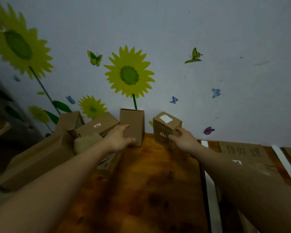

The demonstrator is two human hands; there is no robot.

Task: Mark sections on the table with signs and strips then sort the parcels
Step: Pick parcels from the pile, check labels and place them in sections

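Note:
A tall plain cardboard parcel (133, 121) stands upright at the back of the wooden table (149, 182), against the wall. My left hand (119, 137) grips its lower left side. To the right, a squarer parcel (164, 126) with a white label on top and a small sticker on its front is tilted. My right hand (183, 140) holds it by its right side. A cardboard sign (244, 151) with handwritten characters lies flat at the right, between two white strips (204, 143) (283, 158).
Several more cardboard parcels (97, 126) are piled at the left, with a large flat box (37, 158) in front of them. The wall behind carries sunflower and butterfly stickers. A dark gap runs along the table's right edge (203, 182).

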